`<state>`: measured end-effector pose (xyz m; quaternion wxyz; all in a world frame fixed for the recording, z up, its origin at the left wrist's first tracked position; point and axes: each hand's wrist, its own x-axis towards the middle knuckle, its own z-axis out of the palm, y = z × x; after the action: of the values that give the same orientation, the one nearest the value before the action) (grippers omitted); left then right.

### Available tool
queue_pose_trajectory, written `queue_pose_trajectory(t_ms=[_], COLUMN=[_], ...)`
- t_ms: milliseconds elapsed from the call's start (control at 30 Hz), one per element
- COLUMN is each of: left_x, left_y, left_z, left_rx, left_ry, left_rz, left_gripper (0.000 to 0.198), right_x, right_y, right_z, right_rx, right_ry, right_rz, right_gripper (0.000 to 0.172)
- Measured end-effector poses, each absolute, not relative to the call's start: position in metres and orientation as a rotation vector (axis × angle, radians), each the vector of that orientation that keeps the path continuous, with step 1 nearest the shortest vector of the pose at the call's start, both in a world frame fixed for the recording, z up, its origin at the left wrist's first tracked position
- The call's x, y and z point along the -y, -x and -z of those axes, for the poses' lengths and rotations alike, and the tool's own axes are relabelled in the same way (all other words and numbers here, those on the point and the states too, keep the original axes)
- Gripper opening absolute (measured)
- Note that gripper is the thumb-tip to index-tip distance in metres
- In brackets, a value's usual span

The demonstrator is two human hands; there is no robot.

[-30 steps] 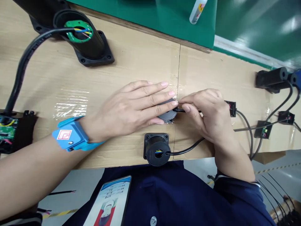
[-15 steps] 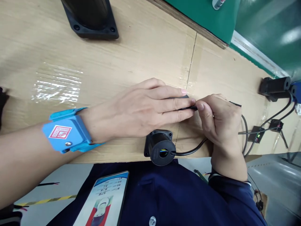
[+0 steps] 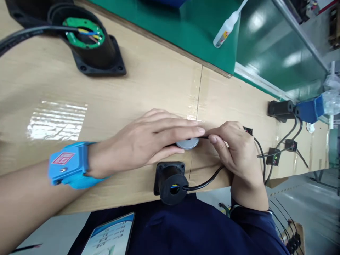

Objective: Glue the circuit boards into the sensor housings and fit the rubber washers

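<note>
My left hand [image 3: 159, 138] lies nearly flat, fingers stretched out, over a grey round disc [image 3: 188, 143] on the cardboard. Most of the disc is hidden under the fingers. My right hand [image 3: 235, 148] is closed, pinching a thin black cable [image 3: 204, 137] between thumb and forefinger, right by my left fingertips. Below the hands a black cylindrical housing [image 3: 173, 187] with a square flange lies on its side. A black cable [image 3: 205, 185] runs out of its end cap towards my right wrist, and coloured wires show in the cap's hole.
At the upper left stands a black housing [image 3: 98, 56] with a green ring-shaped circuit board [image 3: 79, 39] and coloured wires. A white bottle [image 3: 225, 30] lies on the green mat [image 3: 164, 28]. Further black housings [image 3: 281, 109], small black parts [image 3: 273, 157] and cables are on the right.
The view has shifted, so the table sits lower and further left. More of the grey disc shows beneath my left fingers. My right hand keeps its pinch on the cable.
</note>
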<state>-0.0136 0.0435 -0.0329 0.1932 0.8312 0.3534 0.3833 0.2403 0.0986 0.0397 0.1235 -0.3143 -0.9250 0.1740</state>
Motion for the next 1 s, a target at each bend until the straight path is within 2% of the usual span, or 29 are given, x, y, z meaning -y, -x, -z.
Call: queue_pose_trajectory(t_ms=[100,200,267,400,433,533,633,700,800,1000], left_x=[-0.043,-0.041,-0.041,-0.039,-0.039,-0.037,-0.036,-0.035,-0.036,-0.031], left_y=[0.015,0.016,0.015,0.015,0.016,0.017,0.017,0.016,0.014,0.012], left_z=[0.032,0.032,0.033,0.034,0.033,0.031,0.027,0.024,0.02,0.024], left_rx=[-1.053,-1.102,-1.098,-1.048,-1.041,-1.071,-1.095,-1.101,-1.109,-1.129], left_ry=[-2.176,-2.128,-2.117,-2.144,-2.166,-2.233,-2.238,-2.219,-2.247,-2.231], left_rz=[-1.051,-0.988,-0.981,-1.044,-1.045,-1.029,-1.017,-1.042,-1.097,-1.015], left_gripper=[0.071,0.072,0.069,0.058,0.053,0.032,0.02,0.017,0.019,0.02], right_x=[-0.1,-0.101,-0.098,-0.083,-0.079,-0.066,-0.057,-0.053,-0.049,-0.048], right_y=[-0.245,-0.247,-0.248,-0.252,-0.252,-0.248,-0.241,-0.238,-0.235,-0.23], right_z=[-0.045,-0.05,-0.054,-0.062,-0.064,-0.069,-0.067,-0.062,-0.052,-0.039], right_rx=[2.734,2.741,2.737,2.68,2.685,2.791,2.922,2.866,2.719,2.673], right_ry=[0.914,0.928,0.94,0.888,0.801,0.525,0.483,0.502,0.495,0.477], right_rz=[-0.477,-0.498,-0.491,-0.248,-0.179,-0.056,-0.03,0.005,0.071,0.063], right_gripper=[0.019,0.014,0.011,0.009,0.009,0.021,0.016,0.011,0.017,0.017])
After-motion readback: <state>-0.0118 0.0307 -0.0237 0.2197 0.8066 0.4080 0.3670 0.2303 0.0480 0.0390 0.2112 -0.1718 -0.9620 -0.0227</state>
